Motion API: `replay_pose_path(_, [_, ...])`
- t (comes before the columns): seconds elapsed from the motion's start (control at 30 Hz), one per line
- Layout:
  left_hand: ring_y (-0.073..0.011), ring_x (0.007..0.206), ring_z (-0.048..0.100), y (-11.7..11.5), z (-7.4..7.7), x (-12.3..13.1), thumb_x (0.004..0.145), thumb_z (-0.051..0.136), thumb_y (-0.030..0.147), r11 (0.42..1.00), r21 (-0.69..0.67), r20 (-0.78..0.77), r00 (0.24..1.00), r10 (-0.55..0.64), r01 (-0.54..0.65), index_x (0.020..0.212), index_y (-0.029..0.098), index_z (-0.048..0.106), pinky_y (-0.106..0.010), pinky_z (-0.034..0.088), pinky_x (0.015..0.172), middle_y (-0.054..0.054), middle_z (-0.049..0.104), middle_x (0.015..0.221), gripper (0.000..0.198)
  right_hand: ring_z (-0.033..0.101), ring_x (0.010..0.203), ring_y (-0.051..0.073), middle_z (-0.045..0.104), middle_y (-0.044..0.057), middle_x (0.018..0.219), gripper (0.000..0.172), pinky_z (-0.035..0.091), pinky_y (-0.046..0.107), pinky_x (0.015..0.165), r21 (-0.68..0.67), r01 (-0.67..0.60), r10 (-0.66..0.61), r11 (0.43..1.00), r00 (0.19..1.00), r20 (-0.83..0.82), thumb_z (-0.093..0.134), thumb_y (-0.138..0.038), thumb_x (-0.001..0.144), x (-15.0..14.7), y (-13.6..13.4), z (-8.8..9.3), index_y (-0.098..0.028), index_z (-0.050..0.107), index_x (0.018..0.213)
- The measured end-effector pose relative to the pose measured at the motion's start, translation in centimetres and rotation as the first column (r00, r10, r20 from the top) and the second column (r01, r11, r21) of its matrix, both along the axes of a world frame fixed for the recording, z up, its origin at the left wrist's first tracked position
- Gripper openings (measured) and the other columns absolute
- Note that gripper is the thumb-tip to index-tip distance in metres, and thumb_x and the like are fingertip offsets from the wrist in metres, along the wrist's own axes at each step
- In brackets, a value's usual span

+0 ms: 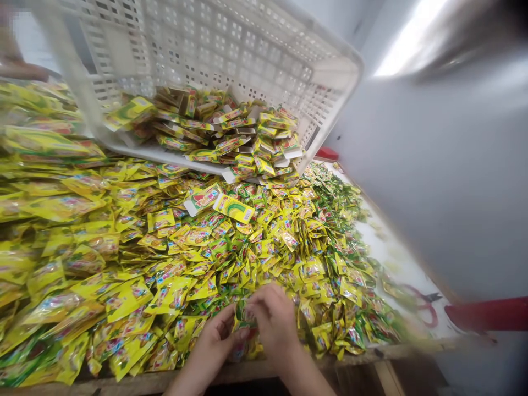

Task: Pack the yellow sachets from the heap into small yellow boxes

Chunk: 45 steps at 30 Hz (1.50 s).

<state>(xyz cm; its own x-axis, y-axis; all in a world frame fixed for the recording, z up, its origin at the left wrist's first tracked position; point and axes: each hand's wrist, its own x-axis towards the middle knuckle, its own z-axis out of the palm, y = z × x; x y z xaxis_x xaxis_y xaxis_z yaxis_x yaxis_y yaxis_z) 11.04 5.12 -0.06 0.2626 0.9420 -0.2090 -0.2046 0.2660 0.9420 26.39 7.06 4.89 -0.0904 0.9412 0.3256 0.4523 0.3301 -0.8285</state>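
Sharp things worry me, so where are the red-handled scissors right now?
In the head view, the red-handled scissors lie on the white tabletop at the right, beside the heap of yellow and green packets, right of the right hand.

The packets (173, 291) lie over the table (398, 253), from the left side almost to the right edge. At the far side is the basket (218, 41), tilted toward the near side, with many small boxes (243, 135) in it. Two loose boxes (234, 208) lie on the packets, just before the basket. The scissors (431, 297) lie at the near right.
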Motion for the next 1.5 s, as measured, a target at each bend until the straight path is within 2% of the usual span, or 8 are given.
replay_pose_path(0.3, [-0.0309,0.127,0.053,-0.2,-0.1,0.1,0.077,0.075,0.033,1.0,0.012,0.006,1.0,-0.003,0.003,0.123,0.025,0.064,-0.044,0.038,0.109,-0.006,0.065,0.131,0.048,0.05,0.081,0.019,0.062,0.001,0.074,0.016,0.039,0.03,0.074,-0.024,-0.207,0.198,0.978,0.888,0.414,0.067,-0.011,0.083,2.0,0.0,2.0,-0.022,0.066,0.071])
replay_pose_path(0.43, [-0.0305,0.127,0.053,-0.3,-0.4,-0.1,0.076,0.075,0.034,0.999,0.048,-0.056,0.998,0.02,-0.018,0.125,0.026,0.062,-0.045,0.037,0.111,-0.005,0.064,0.133,0.05,0.049,0.097,0.023,0.061,0.004,0.1,0.007,0.039,0.036,0.082,-0.032,-0.146,0.144,0.989,0.882,0.449,0.073,-0.022,0.08,1.3,-0.9,1.6,-0.027,0.073,0.085])
replay_pose_path(0.57, [-0.0332,0.121,0.057,-0.6,-0.4,-0.5,0.071,0.078,0.038,0.999,0.031,-0.094,0.995,0.027,-0.024,0.122,0.024,0.065,-0.046,0.042,0.106,-0.007,0.066,0.13,0.055,0.044,0.114,0.03,0.059,0.005,0.116,0.004,0.036,0.044,0.093,0.005,-0.192,0.177,0.981,0.915,0.361,0.076,-0.032,0.078,1.2,-1.2,0.7,-0.028,0.075,0.079])
replay_pose_path(0.7, [-0.0304,0.126,0.054,-1.2,0.3,-1.0,0.085,0.06,0.049,0.998,-0.025,-0.187,0.981,0.06,-0.065,0.121,0.026,0.068,-0.047,0.035,0.112,-0.004,0.067,0.129,0.043,0.055,0.102,0.024,0.063,0.007,0.107,0.016,0.044,0.038,0.087,-0.101,-0.138,0.136,0.985,0.99,-0.023,0.06,-0.032,0.091,2.3,-1.4,-0.2,-0.027,0.074,0.091])
replay_pose_path(0.8, [-0.0285,0.13,0.05,-1.2,1.4,-1.1,0.09,0.052,0.049,0.998,-0.057,-0.225,0.974,0.022,-0.035,0.116,0.026,0.071,-0.046,0.03,0.115,-0.003,0.068,0.127,0.04,0.056,0.066,0.016,0.064,0.003,0.079,0.018,0.046,0.026,0.058,-0.369,-0.149,-0.007,0.917,0.921,-0.388,0.067,-0.037,0.084,2.6,-2.0,-1.2,-0.022,0.07,0.094])
replay_pose_path(0.9, [-0.028,0.116,0.062,-0.4,2.4,-1.1,0.083,0.063,0.036,0.993,-0.036,-0.182,0.976,-0.117,0.112,0.114,0.025,0.072,-0.043,0.043,0.106,-0.004,0.073,0.117,0.034,0.049,0.052,0.01,0.062,-0.002,0.07,0.026,0.039,0.02,0.047,-0.467,-0.31,-0.031,0.828,0.807,-0.59,0.077,-0.037,0.073,1.9,-2.4,-2.4,-0.021,0.067,0.09])
replay_pose_path(1.1, [-0.0247,0.097,0.071,1.1,2.0,-2.2,0.079,0.068,0.034,0.996,0.065,-0.329,0.941,0.077,-0.059,0.098,0.024,0.077,-0.033,0.055,0.09,-0.005,0.078,0.103,0.024,0.06,0.072,0.017,0.069,0.004,0.077,0.014,0.048,0.026,0.066,-0.301,-0.189,0.051,0.935,0.91,-0.411,0.072,-0.033,0.079,0.8,-0.9,-2.1,-0.023,0.079,0.085])
replay_pose_path(1.5, [-0.0201,0.092,0.07,0.8,0.9,-1.8,0.085,0.067,0.029,0.908,0.416,-0.431,0.892,0.137,0.061,0.089,0.024,0.075,-0.029,0.057,0.083,-0.004,0.074,0.094,0.01,0.058,0.056,0.013,0.066,0.001,0.067,0.013,0.045,0.023,0.053,-0.411,-0.19,-0.047,0.892,0.864,-0.501,0.085,-0.03,0.065,1.1,-0.7,-2.6,-0.022,0.078,0.071])
